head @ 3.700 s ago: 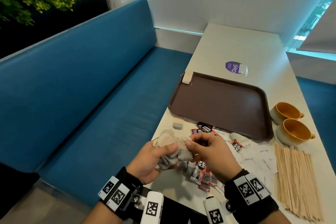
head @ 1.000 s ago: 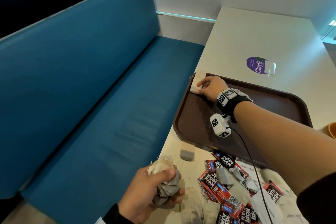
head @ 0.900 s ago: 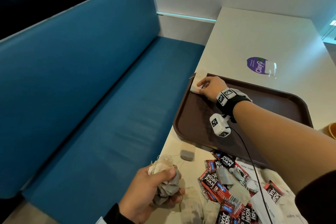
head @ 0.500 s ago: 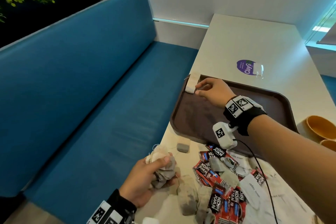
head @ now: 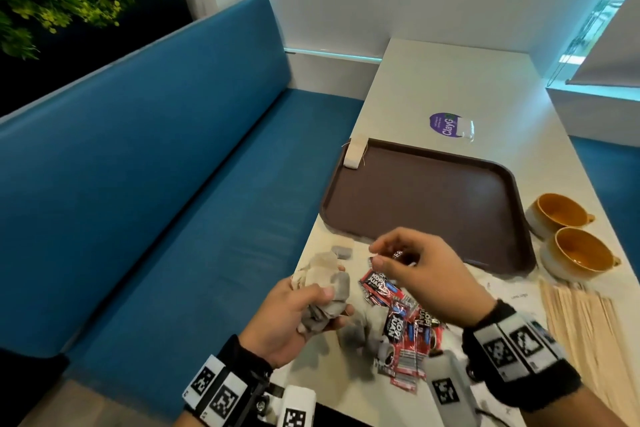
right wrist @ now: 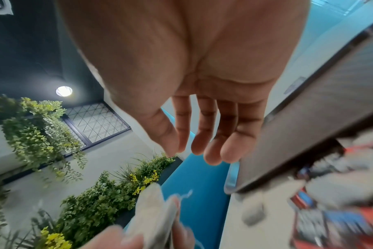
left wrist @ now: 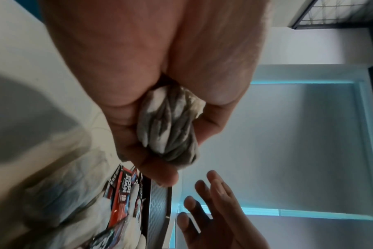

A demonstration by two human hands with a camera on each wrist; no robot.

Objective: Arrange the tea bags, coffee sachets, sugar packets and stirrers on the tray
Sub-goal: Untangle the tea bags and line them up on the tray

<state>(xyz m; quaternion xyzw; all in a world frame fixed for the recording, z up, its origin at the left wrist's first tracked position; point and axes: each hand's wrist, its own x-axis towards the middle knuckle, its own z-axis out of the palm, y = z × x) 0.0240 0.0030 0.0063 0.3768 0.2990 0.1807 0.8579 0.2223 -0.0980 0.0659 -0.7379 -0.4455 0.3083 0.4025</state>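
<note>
My left hand [head: 294, 312] grips a crumpled bunch of grey tea bags [head: 327, 291] above the table's near left edge; the bunch [left wrist: 170, 128] fills its fist in the left wrist view. My right hand [head: 415, 267] hovers empty just right of it, fingers loosely spread [right wrist: 204, 134]. The brown tray [head: 422, 204] lies beyond, with one pale tea bag [head: 354, 153] propped on its far left corner. Red coffee sachets [head: 398, 315] are scattered under my hands, with white sugar packets [head: 512, 295] to the right. Wooden stirrers [head: 595, 333] lie in a flat row at the right.
Two orange-lined cups [head: 568, 232] stand right of the tray. A purple sticker with a clear stand [head: 450, 125] sits behind it. One loose grey tea bag [head: 341, 251] lies near the tray's front left corner. A blue bench [head: 156, 201] runs along the table's left side.
My right hand left the pale tea bag on the tray's far left corner and drew back, empty, to beside my left hand. The left hand kept its bunch.
</note>
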